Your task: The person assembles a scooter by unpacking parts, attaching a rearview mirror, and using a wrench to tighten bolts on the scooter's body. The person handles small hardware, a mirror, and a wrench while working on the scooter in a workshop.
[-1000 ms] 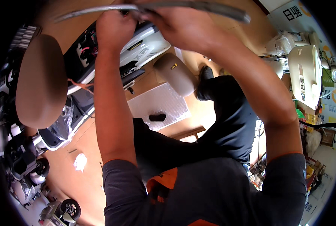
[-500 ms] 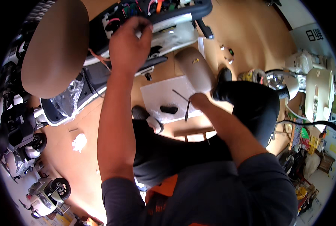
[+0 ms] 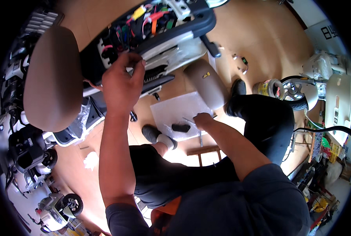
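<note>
My left hand (image 3: pixel 123 84) is at the edge of a scooter body (image 3: pixel 159 41), beside its uncovered bay of coloured wires (image 3: pixel 148 21). Thumb and fingers are pinched together; whatever lies between them is too small to make out. Lower and to the right, my right hand (image 3: pixel 203 121) is closed round a thin metal T-handle wrench (image 3: pixel 201 138), whose rods stick out from the fist. Beneath it a white foam sheet (image 3: pixel 163 112) lies on the floor, with a small black part (image 3: pixel 180 128) on it.
A large tan seat (image 3: pixel 53 82) stands up left of my left hand. One smaller tan pad (image 3: pixel 207 84) rests by the foam sheet's far side. A small wooden stool (image 3: pixel 203 150) is near my knees. A round tub (image 3: pixel 270 89) and a scooter wheel (image 3: pixel 295 92) are at the right.
The view has shifted, so the scooter and seat sit lower and more wiring shows. My left hand stays by the bay's edge. The wrench has turned in my right hand.
</note>
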`<state>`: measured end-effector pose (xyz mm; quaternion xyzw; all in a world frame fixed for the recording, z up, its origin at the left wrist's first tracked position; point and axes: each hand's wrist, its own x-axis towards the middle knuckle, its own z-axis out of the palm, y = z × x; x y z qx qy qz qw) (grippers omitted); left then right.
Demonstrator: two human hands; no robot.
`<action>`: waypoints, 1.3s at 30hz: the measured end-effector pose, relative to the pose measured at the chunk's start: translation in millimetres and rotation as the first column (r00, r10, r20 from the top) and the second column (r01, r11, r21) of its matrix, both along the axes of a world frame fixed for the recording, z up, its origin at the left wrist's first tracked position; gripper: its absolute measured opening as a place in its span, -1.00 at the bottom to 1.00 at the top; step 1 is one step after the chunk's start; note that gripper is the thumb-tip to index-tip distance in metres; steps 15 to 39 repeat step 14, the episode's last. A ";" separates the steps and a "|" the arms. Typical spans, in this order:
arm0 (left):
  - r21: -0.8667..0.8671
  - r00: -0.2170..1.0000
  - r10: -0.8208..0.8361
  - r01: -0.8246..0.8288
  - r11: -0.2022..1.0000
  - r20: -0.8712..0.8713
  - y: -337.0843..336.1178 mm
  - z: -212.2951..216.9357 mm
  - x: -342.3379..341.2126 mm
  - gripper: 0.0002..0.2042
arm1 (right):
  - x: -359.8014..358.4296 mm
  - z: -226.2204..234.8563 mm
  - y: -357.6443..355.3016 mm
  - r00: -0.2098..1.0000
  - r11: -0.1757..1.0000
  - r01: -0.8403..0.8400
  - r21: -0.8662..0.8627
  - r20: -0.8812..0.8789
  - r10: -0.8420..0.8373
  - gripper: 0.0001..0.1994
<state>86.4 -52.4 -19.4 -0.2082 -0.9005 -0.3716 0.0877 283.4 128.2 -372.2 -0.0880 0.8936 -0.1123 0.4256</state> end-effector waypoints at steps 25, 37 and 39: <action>-0.052 0.986 -0.028 0.020 0.998 -0.164 134.0 60.0 -31.0 -0.75 | -18.4 340.6 48.1 0.933 0.848 -0.207 -0.488 -0.358 0.022 -0.62; -0.052 0.986 -0.028 0.020 0.998 -0.164 134.0 60.0 -31.0 -0.75 | -18.4 340.6 48.1 0.933 0.848 -0.207 -0.488 -0.358 0.022 -0.62; -0.052 0.986 -0.028 0.020 0.998 -0.164 134.0 60.0 -31.0 -0.75 | -18.4 340.6 48.1 0.933 0.848 -0.207 -0.488 -0.358 0.022 -0.62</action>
